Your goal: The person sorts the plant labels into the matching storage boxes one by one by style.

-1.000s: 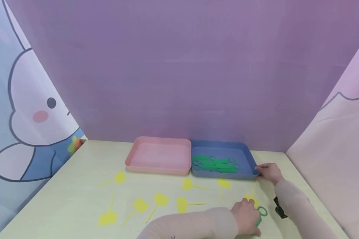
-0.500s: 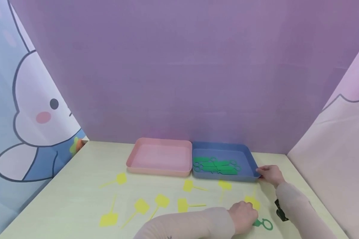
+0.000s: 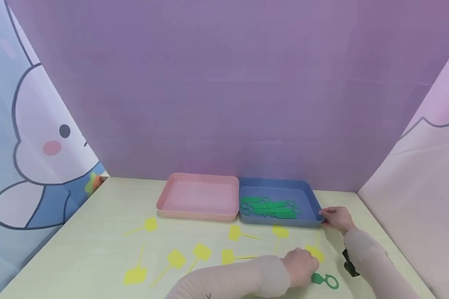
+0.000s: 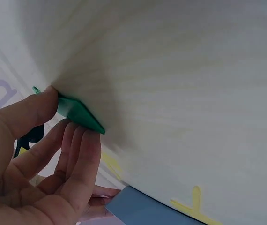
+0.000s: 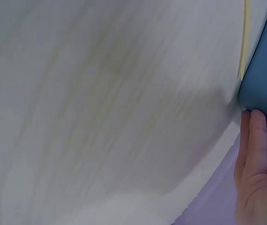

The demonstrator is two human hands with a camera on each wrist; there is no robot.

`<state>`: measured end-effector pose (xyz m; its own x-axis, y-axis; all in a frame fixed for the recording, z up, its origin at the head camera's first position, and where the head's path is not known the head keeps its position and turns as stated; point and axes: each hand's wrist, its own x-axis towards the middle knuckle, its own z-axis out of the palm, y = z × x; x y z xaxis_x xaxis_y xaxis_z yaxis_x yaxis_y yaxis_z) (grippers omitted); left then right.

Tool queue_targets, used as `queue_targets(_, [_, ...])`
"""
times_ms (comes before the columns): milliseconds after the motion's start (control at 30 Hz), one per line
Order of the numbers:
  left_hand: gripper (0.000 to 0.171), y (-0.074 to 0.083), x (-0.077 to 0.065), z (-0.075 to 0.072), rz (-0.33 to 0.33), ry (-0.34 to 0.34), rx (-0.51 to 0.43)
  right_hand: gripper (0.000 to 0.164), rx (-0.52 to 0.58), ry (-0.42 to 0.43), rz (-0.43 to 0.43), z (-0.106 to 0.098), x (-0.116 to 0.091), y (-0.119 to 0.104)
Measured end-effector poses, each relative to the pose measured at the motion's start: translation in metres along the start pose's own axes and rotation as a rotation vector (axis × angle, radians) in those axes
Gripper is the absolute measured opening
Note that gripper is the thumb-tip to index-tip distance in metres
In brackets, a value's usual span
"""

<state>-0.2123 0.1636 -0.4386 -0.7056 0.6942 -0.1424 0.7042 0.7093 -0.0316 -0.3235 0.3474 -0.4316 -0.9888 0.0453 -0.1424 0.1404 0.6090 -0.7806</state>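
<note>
From here I see my left hand (image 3: 300, 266) pinching the green piece (image 3: 317, 278), ring end pointing right, above the counter's (image 3: 108, 236) near right, with the blue tray (image 3: 284, 222) beyond, its near right corner in my right hand's (image 3: 337, 218) fingers.

The left hand (image 3: 300, 266) has turned the green piece (image 3: 317, 278) — its ring (image 3: 337, 283) now points rightward.

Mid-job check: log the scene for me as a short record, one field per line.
Left hand: pinches a ring-ended green piece
Right hand: grips the near right corner of the blue tray
Tray contents: several green cutouts in the blue tray
Pink tray: left of the blue tray
Yellow pieces: eight visible, spread on the table
</note>
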Motion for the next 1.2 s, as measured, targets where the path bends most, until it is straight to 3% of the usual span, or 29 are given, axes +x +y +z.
queue_targets(200, [0.010,-0.003,-0.001,-0.005,-0.016,-0.025,-0.067,0.039,0.018,-0.001,-0.008,-0.001,0.000,0.000])
queue_targets(567, [0.008,-0.018,-0.005,-0.012,0.055,-0.058,-0.122,0.038,0.037,-0.005,-0.007,-0.002,0.001,0.000])
queue_targets(933, [0.010,-0.055,-0.013,-0.015,0.084,0.086,-0.156,0.038,0.077,0.002,-0.016,-0.001,0.002,0.003])
queue_targets(1200, [0.018,-0.093,-0.021,-0.038,0.025,0.164,-0.268,0.034,0.085,0.010,-0.051,0.002,0.001,0.004])
